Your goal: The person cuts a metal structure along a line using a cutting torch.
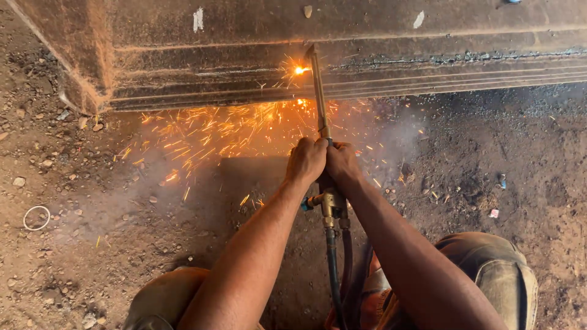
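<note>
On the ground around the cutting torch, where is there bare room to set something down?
Bare dirt lies right of the right hand, between the steel beam and the right knee. Left, past the wire ring, the ground holds only small stones. Crowded: sparks spray under the beam left of the torch; hoses fill the gap between the knees.

Two bare hands, the left hand [305, 160] and the right hand [342, 162], close side by side around one long brass cutting torch [320, 104]. Below the grip, two dark rubber hoses [333, 269] run from its valve body. Beyond the grip, one glowing cut point [299, 70] burns on one rusty steel beam [367, 55]. Far left of the grip lies one white ring [36, 217]; to the right, one small pink scrap [493, 213].
</note>
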